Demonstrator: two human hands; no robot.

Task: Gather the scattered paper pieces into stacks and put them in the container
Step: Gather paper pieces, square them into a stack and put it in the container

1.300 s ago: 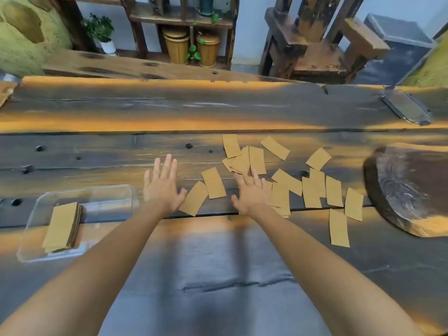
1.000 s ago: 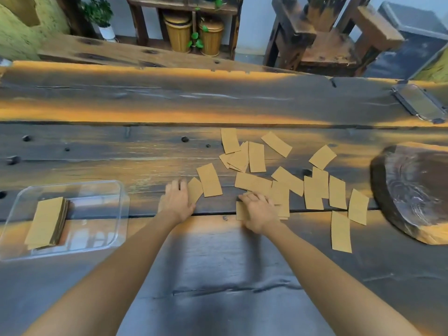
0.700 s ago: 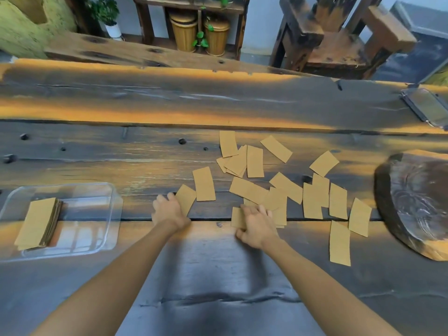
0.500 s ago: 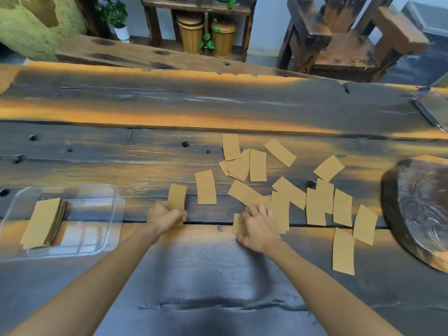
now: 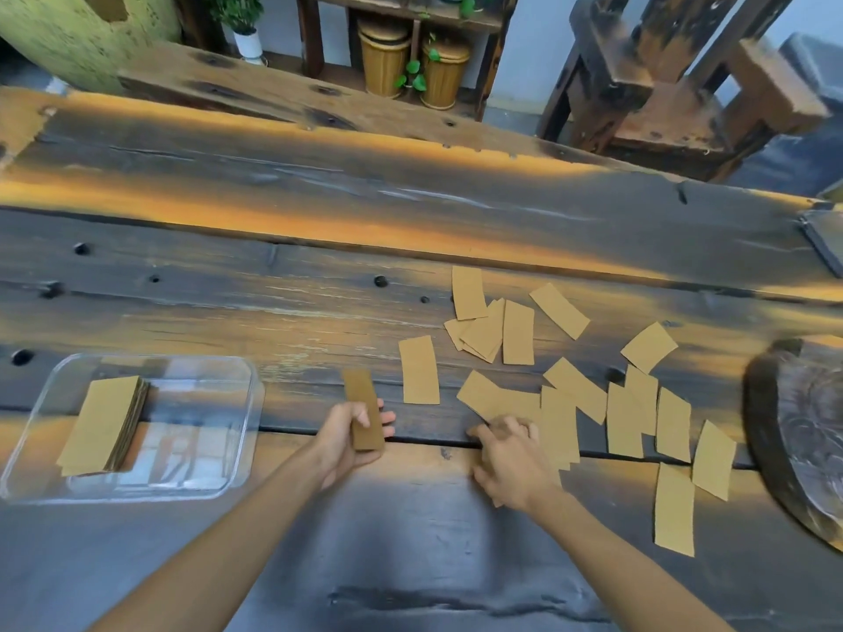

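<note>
Several tan rectangular paper pieces (image 5: 563,396) lie scattered over the middle and right of the dark wooden table (image 5: 273,285). My left hand (image 5: 346,437) grips one paper piece (image 5: 362,408), lifted upright off the table. My right hand (image 5: 511,460) presses curled fingers on paper pieces at the near edge of the scatter; the pieces under it are mostly hidden. A clear plastic container (image 5: 214,449) sits at the left and holds a neat stack of paper pieces (image 5: 102,431).
A dark carved wooden slab (image 5: 798,426) lies at the right edge, next to the scatter. A flat clear lid or tray (image 5: 825,241) sits at the far right. Behind the table stand a wooden chair, a shelf with baskets and plants.
My left hand slid one piece towards me, closed on it and lifted it. My right hand drew back and curled over pieces at the near edge. The view shifted right.
</note>
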